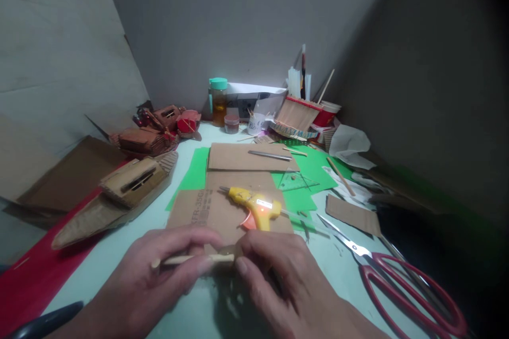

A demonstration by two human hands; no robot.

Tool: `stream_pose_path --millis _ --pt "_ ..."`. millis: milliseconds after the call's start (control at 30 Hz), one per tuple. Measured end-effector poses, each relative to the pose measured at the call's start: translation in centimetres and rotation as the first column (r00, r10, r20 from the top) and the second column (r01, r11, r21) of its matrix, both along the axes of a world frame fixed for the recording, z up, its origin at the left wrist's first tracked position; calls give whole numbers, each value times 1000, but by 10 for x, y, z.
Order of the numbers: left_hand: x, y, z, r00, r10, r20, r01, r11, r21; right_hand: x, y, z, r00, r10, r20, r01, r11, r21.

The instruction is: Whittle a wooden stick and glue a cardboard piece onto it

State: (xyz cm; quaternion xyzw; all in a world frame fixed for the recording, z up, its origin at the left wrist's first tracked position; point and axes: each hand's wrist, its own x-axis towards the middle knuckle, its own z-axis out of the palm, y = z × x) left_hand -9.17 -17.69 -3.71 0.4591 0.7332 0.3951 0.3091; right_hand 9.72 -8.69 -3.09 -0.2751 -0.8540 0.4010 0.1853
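Observation:
My left hand (159, 270) and my right hand (278, 275) meet low in the middle of the view. Together they pinch a thin wooden stick (186, 260) held level, with a small brown cardboard piece (229, 252) at its right end under my right fingertips. Both hands have fingers curled closed around it. Just beyond them lies a yellow glue gun (254, 205) on a flat cardboard sheet (199, 209).
A cardboard model boat (119, 193) lies at left on red paper (35, 275). Red-handled scissors (397, 275) lie at right. Green paper (310, 169), a metal rod (270, 155), more cardboard models (155, 130), a jar (218, 100) and cups of sticks (314, 106) sit farther back.

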Motion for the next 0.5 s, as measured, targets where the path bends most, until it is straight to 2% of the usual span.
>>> stream_pose_path --millis 200,367,500 --pt "2 1 2 998 8 59 -7 1000 -27 -5 0 3 999 -18 -50 18 1000 -11" --pt "4 4 7 997 -79 3 79 997 0 -3 0 6 992 -55 -116 55 999 -4" --pt "5 4 8 999 -47 -17 47 999 3 -4 1 6 990 -47 -132 43 998 -34"
